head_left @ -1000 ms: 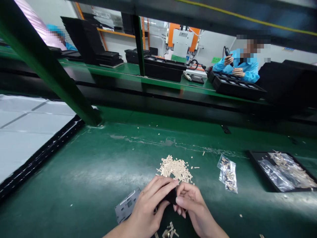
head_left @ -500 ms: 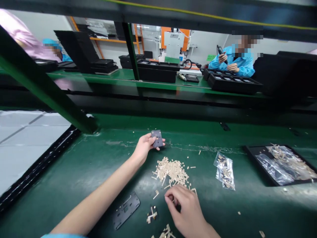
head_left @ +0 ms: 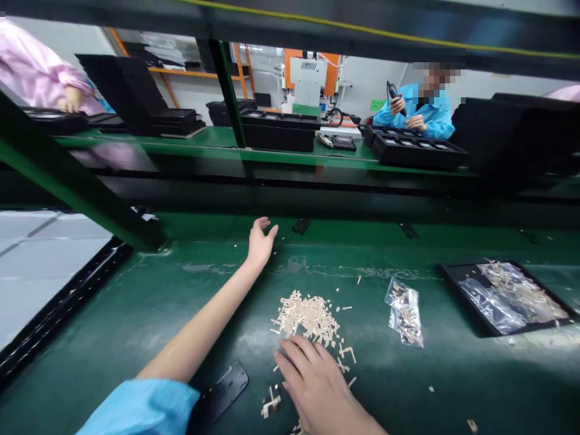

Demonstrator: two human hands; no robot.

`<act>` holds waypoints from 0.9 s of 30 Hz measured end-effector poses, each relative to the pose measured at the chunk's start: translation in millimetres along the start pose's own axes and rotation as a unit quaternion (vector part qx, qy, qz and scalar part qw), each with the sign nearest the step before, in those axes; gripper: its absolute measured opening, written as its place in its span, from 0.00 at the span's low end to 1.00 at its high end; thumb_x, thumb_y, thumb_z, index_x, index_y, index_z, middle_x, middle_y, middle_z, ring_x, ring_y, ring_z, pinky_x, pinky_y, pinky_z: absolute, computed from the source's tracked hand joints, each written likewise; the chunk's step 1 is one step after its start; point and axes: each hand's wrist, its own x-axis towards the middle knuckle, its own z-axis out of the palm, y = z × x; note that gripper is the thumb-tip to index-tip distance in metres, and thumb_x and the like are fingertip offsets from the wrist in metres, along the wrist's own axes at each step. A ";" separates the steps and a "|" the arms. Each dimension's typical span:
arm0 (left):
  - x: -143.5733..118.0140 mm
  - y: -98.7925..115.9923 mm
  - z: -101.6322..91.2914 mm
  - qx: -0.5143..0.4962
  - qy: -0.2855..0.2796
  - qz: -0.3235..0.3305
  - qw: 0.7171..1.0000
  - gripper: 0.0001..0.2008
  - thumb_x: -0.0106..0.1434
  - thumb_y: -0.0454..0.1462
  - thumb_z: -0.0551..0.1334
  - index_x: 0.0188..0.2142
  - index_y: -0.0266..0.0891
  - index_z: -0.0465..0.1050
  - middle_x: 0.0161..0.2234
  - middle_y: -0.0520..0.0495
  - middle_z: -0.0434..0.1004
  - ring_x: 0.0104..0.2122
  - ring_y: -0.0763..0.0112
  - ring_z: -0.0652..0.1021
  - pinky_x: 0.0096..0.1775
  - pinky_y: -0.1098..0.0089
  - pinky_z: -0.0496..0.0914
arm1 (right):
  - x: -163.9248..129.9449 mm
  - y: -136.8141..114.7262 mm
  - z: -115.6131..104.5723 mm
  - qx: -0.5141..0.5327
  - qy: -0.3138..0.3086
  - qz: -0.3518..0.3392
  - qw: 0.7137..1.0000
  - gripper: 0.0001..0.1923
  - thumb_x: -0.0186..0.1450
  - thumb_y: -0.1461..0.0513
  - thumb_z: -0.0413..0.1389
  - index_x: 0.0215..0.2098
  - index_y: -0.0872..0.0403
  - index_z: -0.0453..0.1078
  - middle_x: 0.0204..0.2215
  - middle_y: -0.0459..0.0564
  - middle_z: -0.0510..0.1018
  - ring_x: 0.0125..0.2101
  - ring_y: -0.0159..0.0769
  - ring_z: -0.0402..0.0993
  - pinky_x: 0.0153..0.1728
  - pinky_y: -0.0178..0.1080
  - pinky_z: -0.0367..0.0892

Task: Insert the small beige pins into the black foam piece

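Note:
My left hand (head_left: 261, 243) reaches to the back of the green table, fingers apart, holding nothing that I can see. Just below the centre lies a heap of small beige strips and bits (head_left: 306, 315). My right hand (head_left: 312, 376) is at the near edge of this heap, palm down with its fingers spread, and hides part of it. Left of that hand a few beige and black pieces (head_left: 270, 402) lie on the table. A dark flat plate with cutouts (head_left: 229, 386) rests beside my left sleeve, which covers part of it.
Clear bags of small parts (head_left: 405, 314) lie to the right, before a black tray (head_left: 492, 323) holding more bags and strips. A green post (head_left: 90, 181) slants at left. Beyond a dark crossbar (head_left: 317, 196), a co-worker in blue (head_left: 437, 118) works behind black trays (head_left: 417, 154).
The small dark plate has left my left hand and is out of sight. That hand moved further back and opened. My right hand went from a pinch to spread fingers.

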 end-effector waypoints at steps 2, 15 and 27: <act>-28.0 3.9 -18.3 0.004 -0.051 0.024 0.998 0.13 0.59 0.33 0.59 0.44 0.35 0.67 0.47 0.41 0.69 0.50 0.60 0.68 0.50 0.60 0.61 | 0.6 0.1 2.1 -0.013 0.010 0.010 1.000 0.19 0.61 0.65 0.50 0.51 0.58 0.62 0.49 0.55 0.70 0.47 0.46 0.63 0.45 0.44 0.60; -181.3 26.9 -66.5 -0.049 -0.262 -0.011 0.964 0.08 0.62 0.37 0.55 0.39 0.36 0.69 0.39 0.44 0.75 0.40 0.66 0.74 0.41 0.68 0.67 | 8.9 -4.1 6.3 -0.068 0.059 -0.041 0.995 0.14 0.62 0.71 0.42 0.27 0.59 0.68 0.26 0.55 0.71 0.27 0.40 0.64 0.25 0.39 0.59; -177.6 22.3 -76.5 0.025 -0.220 0.023 0.975 0.08 0.63 0.37 0.54 0.39 0.38 0.69 0.36 0.47 0.75 0.35 0.68 0.73 0.36 0.72 0.66 | 4.6 8.3 -7.7 0.038 0.067 0.043 0.996 0.10 0.65 0.68 0.45 0.33 0.56 0.68 0.28 0.50 0.71 0.31 0.35 0.66 0.32 0.36 0.61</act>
